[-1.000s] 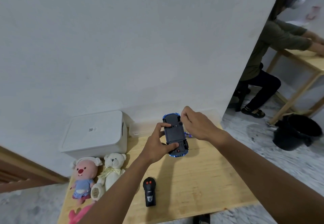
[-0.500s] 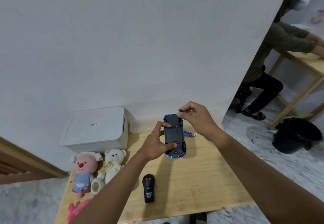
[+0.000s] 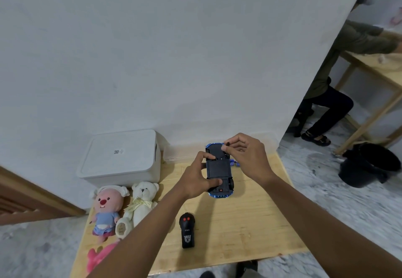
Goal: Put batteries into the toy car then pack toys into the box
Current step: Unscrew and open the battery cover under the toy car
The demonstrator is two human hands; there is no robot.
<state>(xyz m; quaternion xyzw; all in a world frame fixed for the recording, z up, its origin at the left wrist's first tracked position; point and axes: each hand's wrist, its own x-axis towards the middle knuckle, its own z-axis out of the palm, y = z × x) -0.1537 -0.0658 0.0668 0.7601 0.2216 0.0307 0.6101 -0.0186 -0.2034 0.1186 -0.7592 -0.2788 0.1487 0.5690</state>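
Gripped the car (image 3: pixel 218 171) in the left hand (image 3: pixel 195 179), thumb pressed on the near end, belly-up above the table (image 3: pixel 239 223), likely to keep the battery cover in plain sight. Pinched thumb to forefinger of the right hand (image 3: pixel 245 158) at the car's far end, perhaps on a catch; could not tell whether anything sat between them. Had the batteries (image 3: pixel 235 164) lying just behind the car, handy for loading. Further out, had the remote (image 3: pixel 187 231) nearer the body, plush toys (image 3: pixel 121 206) at the left edge, and the box (image 3: pixel 119 158) lidded against the wall, seemingly awaiting packing.
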